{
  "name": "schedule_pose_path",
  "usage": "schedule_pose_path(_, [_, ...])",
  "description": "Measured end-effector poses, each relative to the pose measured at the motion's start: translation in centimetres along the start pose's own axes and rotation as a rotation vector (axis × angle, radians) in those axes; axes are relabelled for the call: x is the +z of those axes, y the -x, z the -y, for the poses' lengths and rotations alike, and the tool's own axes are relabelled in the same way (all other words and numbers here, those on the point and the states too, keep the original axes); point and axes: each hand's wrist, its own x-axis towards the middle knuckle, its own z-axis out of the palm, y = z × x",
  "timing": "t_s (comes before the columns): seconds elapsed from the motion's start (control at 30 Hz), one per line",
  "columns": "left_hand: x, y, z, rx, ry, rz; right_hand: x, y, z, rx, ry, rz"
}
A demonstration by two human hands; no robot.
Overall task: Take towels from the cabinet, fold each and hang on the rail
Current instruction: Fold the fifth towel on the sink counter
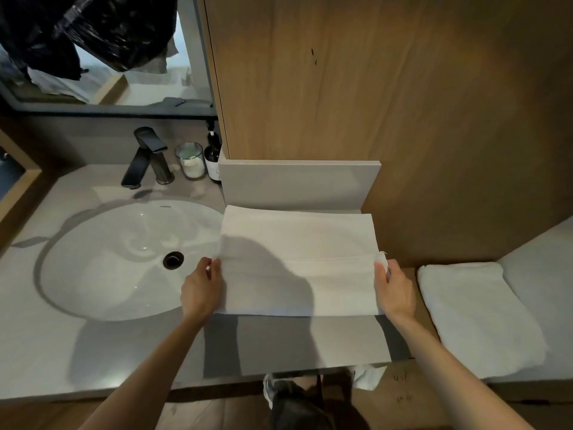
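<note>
Head view showed the grey stone tabletop (93, 352) carrying the flat white cotton towel (297, 262), seemingly mid-fold. The next move probably called for lifting both side edges together and doubling the towel evenly. The left grip (200, 290) pinched its left edge; the right grip (393, 290) pinched its right edge.

Dim, warm indoor light from above & behind the person: a broad soft shadow falls fwd over the white towel (310, 237) and grey countertop (37, 352), w/ tiny glints in the sink basin (93, 274). Towel is the brightest area, not blown out; top-left round the black plastic bag (117, 32) goes near-black. Wide-angle lens bows straight lines twd the edges; detail soft overall, corners worst.
</note>
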Motion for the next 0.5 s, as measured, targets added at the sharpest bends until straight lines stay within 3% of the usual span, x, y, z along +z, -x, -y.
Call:
schedule_pose_path(0.27, [0.3, -1.3, 0.1, 0.001, -0.094, 0.064, 0.5, -0.8, 0.0, 0.021, 0.149, 0.016])
schedule_pose_path(0.5, [-0.8, -1.7, -1.6, 0.061, -0.005, 0.033, -0.2, -1.1, 0.4, -0.007, 0.068, -0.070])
